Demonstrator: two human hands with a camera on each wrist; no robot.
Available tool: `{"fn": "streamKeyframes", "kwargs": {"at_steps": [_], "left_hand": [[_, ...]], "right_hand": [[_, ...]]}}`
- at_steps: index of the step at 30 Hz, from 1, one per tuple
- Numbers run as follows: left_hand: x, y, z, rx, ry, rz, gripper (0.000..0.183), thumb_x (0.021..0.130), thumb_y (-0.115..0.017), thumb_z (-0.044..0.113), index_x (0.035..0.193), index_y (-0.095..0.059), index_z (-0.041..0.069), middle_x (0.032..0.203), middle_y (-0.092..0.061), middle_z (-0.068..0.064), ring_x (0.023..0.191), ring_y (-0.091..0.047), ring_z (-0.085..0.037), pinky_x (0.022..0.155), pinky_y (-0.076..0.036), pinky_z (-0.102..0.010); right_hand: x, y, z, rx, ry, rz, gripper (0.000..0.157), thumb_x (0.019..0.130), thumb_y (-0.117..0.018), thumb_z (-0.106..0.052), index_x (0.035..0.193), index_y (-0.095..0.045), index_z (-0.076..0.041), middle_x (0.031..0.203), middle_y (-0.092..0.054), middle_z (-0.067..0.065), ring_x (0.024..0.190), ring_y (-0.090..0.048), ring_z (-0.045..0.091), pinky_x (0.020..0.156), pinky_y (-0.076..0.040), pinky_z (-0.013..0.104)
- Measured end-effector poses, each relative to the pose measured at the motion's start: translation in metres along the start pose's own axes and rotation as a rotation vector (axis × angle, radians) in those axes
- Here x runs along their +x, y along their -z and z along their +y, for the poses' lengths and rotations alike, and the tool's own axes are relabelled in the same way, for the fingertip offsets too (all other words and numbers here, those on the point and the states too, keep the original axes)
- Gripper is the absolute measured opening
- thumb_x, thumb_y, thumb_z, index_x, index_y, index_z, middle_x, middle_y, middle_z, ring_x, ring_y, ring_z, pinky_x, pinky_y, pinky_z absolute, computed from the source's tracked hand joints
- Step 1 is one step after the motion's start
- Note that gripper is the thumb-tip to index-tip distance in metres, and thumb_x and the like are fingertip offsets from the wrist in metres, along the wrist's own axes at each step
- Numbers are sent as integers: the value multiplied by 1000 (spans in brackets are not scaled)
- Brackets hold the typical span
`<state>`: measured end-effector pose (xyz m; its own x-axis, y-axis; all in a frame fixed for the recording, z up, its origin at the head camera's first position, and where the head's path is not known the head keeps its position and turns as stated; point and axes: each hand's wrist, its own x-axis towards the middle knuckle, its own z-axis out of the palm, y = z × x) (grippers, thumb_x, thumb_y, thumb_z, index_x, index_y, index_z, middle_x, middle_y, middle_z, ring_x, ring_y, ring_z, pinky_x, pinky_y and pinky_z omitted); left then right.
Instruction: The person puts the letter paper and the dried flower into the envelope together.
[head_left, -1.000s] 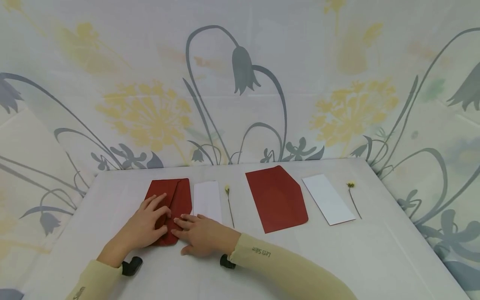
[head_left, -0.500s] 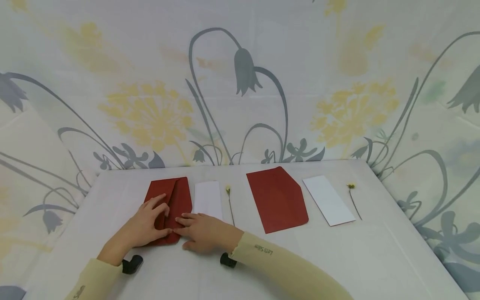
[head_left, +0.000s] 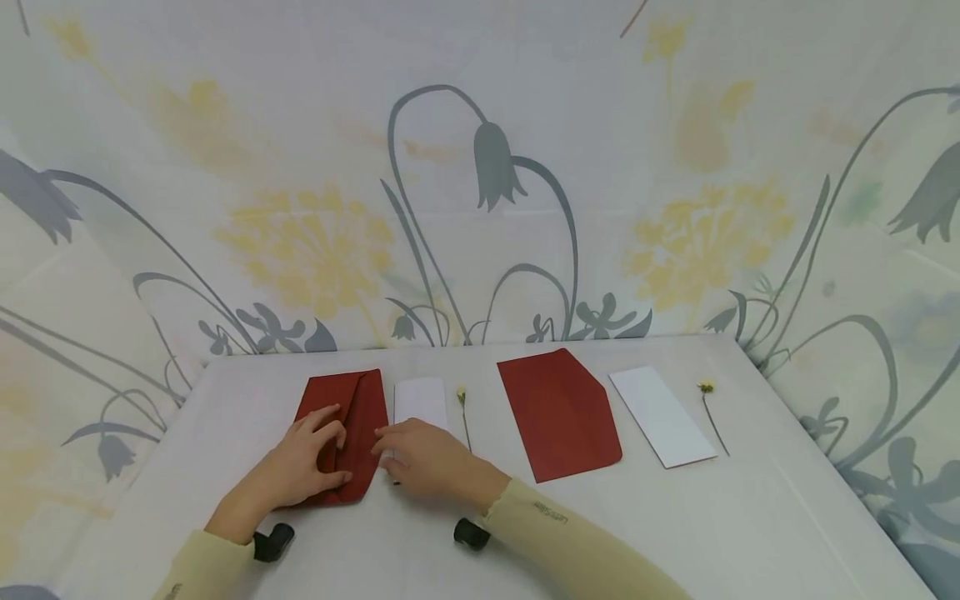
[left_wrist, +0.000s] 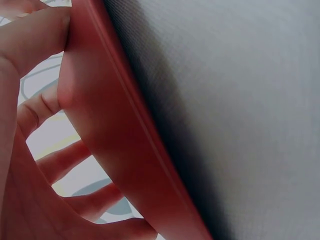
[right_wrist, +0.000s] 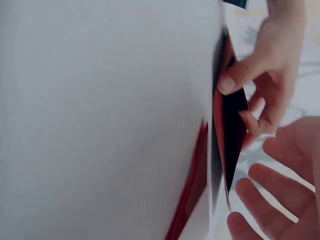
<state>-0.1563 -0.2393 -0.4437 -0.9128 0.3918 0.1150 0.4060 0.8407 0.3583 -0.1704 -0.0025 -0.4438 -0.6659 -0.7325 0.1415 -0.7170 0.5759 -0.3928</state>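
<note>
A red envelope (head_left: pixel 365 442) lies at the table's left, its folded edge running down the middle. My left hand (head_left: pixel 296 462) rests on it, fingers bent and thumb apart near that fold. In the left wrist view the fingers and thumb touch the rim of the envelope (left_wrist: pixel 112 115). My right hand (head_left: pixel 438 467) is just off the envelope's right edge, over the lower end of a white folded card (head_left: pixel 420 402), partly covering it. In the right wrist view the right hand (right_wrist: pixel 285 185) has loose, spread fingers, and the envelope (right_wrist: pixel 232 120) shows a dark inner side.
A small dried yellow flower (head_left: pixel 463 408) lies right of the card. Farther right are a second red envelope (head_left: pixel 558 417), a second white card (head_left: pixel 660 417) and another yellow flower (head_left: pixel 708 404). A patterned cloth (head_left: pixel 450 250) hangs behind the table.
My right hand has come off the envelope and moved slightly right, toward the white card. The left hand stays on the envelope. The head view has tilted up a little.
</note>
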Motion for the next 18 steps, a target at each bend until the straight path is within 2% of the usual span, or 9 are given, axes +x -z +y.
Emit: {"fn": "streamKeyframes", "kwargs": {"at_steps": [5, 10, 13, 18], "left_hand": [[-1, -2, -1, -10, -3, 5, 39, 70, -81, 28, 85, -46, 24, 138, -38, -22, 121, -35, -52, 85, -41, -63], [-1, -2, -2, -13, 1, 4, 39, 70, -81, 27, 84, -45, 24, 139, -37, -22, 122, -34, -52, 84, -42, -62], [0, -2, -3, -18, 0, 2, 38, 70, -81, 27, 84, -46, 24, 139, -37, -21, 122, -34, -51, 84, -43, -61], [1, -3, -5, -21, -3, -1, 38, 70, -81, 29, 84, -46, 25, 139, -38, -21, 122, -35, -51, 85, -42, -61]], "right_hand": [[-6, 4, 14, 104, -100, 136, 21, 94, -54, -22, 113, -64, -20, 118, -60, -10, 110, -55, 6, 93, -43, 25], [-12, 8, 25, 155, -229, 247, 20, 89, -59, -17, 109, -65, -16, 106, -64, -7, 92, -60, 6, 79, -48, 24], [-15, 9, 29, 189, -298, 304, 20, 87, -61, -15, 107, -65, -14, 103, -65, -4, 88, -61, 7, 75, -49, 25], [-17, 10, 32, 214, -342, 352, 19, 83, -62, -11, 102, -65, -10, 99, -66, 1, 87, -60, 12, 75, -49, 27]]}}
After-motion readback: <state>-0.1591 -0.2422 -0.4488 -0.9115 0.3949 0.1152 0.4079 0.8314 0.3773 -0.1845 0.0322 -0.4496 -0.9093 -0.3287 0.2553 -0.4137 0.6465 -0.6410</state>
